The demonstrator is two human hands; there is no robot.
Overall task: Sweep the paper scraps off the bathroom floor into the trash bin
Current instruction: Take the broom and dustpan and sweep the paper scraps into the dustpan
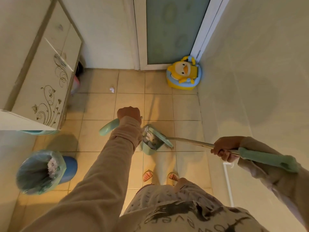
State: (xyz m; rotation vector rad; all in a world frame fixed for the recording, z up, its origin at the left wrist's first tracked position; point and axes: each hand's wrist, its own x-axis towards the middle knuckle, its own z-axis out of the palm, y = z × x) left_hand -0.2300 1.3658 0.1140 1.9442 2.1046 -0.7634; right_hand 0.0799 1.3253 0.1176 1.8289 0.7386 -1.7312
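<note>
The left hand (pixel 128 113) grips the dustpan handle (pixel 108 127), the right hand (pixel 224 151) grips the broom pole (pixel 192 142); the stray paper scrap (pixel 111 89) lies at eleven o'clock, nearer the left.

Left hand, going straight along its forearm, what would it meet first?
The left hand would probably meet bare floor, then the door; the scrap lies left of that line. Depth unclear.

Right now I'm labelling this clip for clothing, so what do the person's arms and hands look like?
Both arms wear long, loose sleeves in pale pinkish beige. The left sleeve ends in a gathered cuff at the wrist; the right sleeve reaches the wrist too. The left hand and right hand are bare: no gloves, no watch showing.
</note>
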